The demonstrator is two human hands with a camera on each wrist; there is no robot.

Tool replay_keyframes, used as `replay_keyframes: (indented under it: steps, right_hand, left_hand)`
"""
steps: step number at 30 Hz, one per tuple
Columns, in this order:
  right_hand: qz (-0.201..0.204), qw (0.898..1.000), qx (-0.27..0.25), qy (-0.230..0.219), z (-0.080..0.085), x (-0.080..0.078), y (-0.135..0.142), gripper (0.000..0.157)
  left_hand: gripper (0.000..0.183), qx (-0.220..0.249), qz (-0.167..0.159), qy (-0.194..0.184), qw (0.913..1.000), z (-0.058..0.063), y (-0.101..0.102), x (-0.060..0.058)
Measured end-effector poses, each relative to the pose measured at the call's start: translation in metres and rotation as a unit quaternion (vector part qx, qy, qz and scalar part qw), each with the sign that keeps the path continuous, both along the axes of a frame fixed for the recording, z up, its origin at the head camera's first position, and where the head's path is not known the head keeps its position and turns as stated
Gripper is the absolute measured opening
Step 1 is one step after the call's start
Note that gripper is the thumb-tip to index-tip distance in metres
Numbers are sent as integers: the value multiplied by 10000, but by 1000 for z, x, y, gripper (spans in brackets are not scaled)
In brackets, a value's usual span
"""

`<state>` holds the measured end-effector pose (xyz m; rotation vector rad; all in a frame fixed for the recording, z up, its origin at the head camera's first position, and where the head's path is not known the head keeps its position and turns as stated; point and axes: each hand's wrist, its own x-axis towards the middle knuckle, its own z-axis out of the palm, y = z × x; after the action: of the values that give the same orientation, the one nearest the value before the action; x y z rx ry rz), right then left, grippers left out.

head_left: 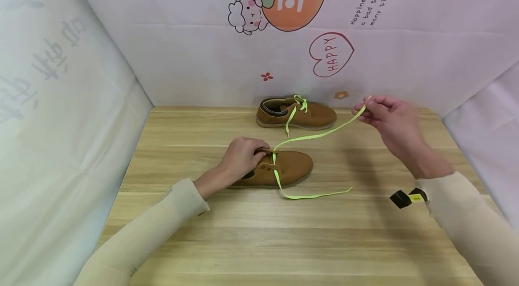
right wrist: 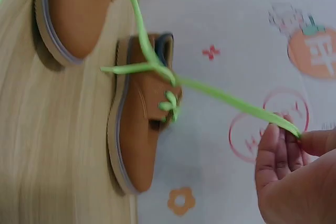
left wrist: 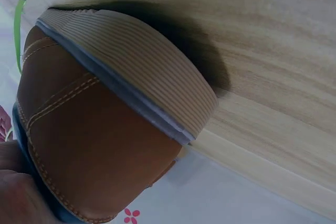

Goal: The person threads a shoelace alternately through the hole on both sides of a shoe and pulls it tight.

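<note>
Well, I saw the table (head_left: 344, 236) bearing the near shoe (head_left: 295, 168), the far shoe (head_left: 317, 115) at its twelve o'clock; my left hand (head_left: 240, 156) gripped the near shoe's upper edge and my right hand (head_left: 392, 123), toward two o'clock, pinched a green lace (head_left: 305, 138).
</note>
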<state>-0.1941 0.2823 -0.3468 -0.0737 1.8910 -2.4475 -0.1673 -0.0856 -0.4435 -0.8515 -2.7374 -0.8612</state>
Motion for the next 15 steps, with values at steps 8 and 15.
replay_keyframes:
  steps: [8,15]
  right_hand:
    - [319,9914,1257,155,0,14,-34,13]
    - [660,9903,1207,200,-6,22,-45,16]
  left_hand:
    - [24,354,156,448,9982,6,-12,12]
    - [22,869,-51,838,9927,6,-21,24]
